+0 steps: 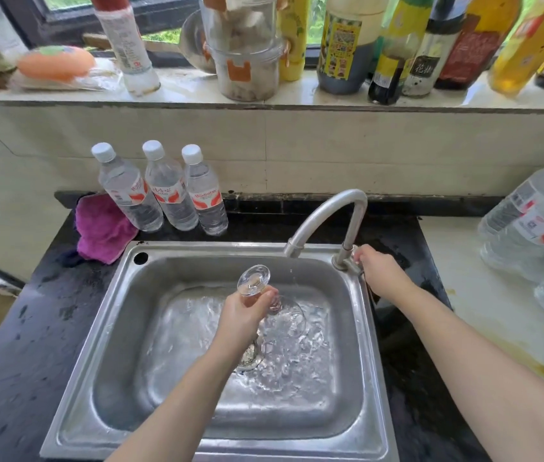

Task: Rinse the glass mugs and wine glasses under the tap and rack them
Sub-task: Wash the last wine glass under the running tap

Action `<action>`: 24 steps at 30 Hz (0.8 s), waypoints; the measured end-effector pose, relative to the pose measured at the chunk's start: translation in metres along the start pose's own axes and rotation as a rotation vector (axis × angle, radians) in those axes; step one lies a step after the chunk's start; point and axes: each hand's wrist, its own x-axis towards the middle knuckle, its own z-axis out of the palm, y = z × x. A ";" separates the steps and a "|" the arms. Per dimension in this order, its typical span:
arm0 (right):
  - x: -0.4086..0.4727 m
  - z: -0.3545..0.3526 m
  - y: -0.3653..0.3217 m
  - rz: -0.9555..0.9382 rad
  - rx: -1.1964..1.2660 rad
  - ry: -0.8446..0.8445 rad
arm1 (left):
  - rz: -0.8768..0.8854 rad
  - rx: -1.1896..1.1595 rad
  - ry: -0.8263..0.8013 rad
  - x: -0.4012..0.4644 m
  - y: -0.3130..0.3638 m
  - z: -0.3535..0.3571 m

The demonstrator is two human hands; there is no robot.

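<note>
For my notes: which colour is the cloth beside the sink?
Magenta-pink cloth, seen in the head view.

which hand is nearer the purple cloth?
Left. The left hand holds the wine glass over the sink's middle, right of the purple cloth; the right hand grips the tap handle, farther right.

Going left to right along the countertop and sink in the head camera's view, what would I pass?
Purple cloth → three water bottles → wine glass gripped upside down by the left hand over the sink → tap spout → right hand at the tap handle → large water jugs.

Bright window daylight; glare on sink (369, 328); edges warped, blurred.
</note>
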 end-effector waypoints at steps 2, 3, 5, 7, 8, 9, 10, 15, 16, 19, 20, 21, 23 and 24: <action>-0.004 -0.001 -0.004 0.053 0.135 0.064 | 0.025 0.017 0.016 -0.006 0.004 -0.002; -0.009 -0.001 -0.007 0.063 0.180 0.118 | 0.044 0.039 0.021 -0.010 0.006 -0.003; -0.024 0.002 -0.014 0.007 0.223 0.201 | 0.089 0.101 0.027 -0.016 0.008 -0.008; -0.044 0.006 -0.022 -0.090 0.234 0.180 | 0.147 0.196 0.030 -0.023 0.009 -0.014; -0.055 0.009 -0.027 -0.134 0.213 0.140 | 0.171 0.258 0.032 -0.027 0.009 -0.017; -0.065 0.014 -0.031 -0.168 0.165 0.108 | 0.189 0.324 0.040 -0.031 0.009 -0.020; -0.075 0.019 -0.036 -0.194 0.109 0.097 | 0.194 0.375 0.055 -0.035 0.007 -0.024; -0.120 0.041 -0.061 -0.118 0.399 -0.144 | 0.168 0.434 0.062 -0.057 -0.007 -0.041; -0.128 0.045 -0.065 -0.078 0.463 -0.207 | 0.164 0.441 0.049 -0.062 -0.010 -0.045; -0.145 0.058 -0.070 -0.032 0.477 -0.253 | 0.159 0.448 0.012 -0.075 -0.015 -0.055; -0.150 0.061 -0.071 -0.024 0.476 -0.245 | 0.157 0.447 0.001 -0.078 -0.016 -0.058; -0.155 0.064 -0.071 -0.011 0.480 -0.235 | 0.164 0.444 -0.011 -0.080 -0.017 -0.062; -0.168 0.066 -0.070 0.023 0.492 -0.214 | 0.173 0.457 -0.040 -0.081 -0.017 -0.066; -0.174 0.067 -0.070 0.044 0.500 -0.195 | 0.186 0.474 -0.060 -0.080 -0.016 -0.066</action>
